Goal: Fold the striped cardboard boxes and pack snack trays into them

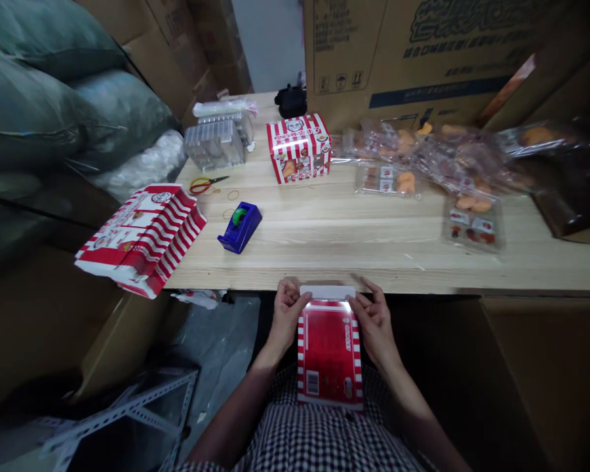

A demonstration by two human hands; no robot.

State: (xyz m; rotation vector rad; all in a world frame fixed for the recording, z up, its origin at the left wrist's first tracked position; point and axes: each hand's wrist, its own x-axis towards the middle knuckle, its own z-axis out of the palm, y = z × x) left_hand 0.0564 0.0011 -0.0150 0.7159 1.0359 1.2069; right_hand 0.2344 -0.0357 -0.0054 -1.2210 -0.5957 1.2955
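Between my two hands is a red-and-white striped paper box (pixel 330 354), held in front of my body just below the table edge. Its red printed face with a barcode is turned up, and a white flap sticks out at the far end. My left hand (pixel 289 313) pinches the box's far left corner between thumb and bent fingers. At the far right corner, my right hand (pixel 373 321) grips with the thumb on the flap's fold, its index finger stretched out. Whether anything is inside the box cannot be seen.
On the table (pixel 314 242) stand an assembled striped box (pixel 299 149), a blue tape dispenser (pixel 240 227), scissors (pixel 206 184) and clear plastic cases (pixel 215 144). Flat striped boxes (pixel 142 239) are stacked at the left edge. Bagged toy-food pieces (pixel 388 180) lie right; a large carton (pixel 403 59) stands behind.
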